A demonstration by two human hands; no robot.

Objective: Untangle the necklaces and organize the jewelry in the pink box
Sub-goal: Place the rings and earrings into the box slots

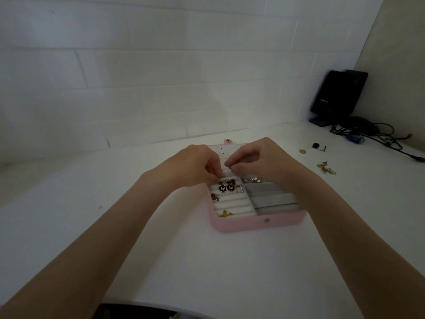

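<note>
Pink box (253, 224) lies open on the white table (92, 203), straight ahead of me, lid flat against the far side. Over its far edge my left hand (195, 164) has its fingers curled, tips pinched together on something too small for me to make out. In the ring rolls below sit two black butterfly studs (226, 188) and a small yellow piece (225, 213). My right hand (259, 157) meets the left, fingertips pinched likewise on that tiny thing. Further right, loose gold pieces (326, 166) lie on the table, well apart from the box; beyond them, a black device (335, 93) and cables (377, 134).
</note>
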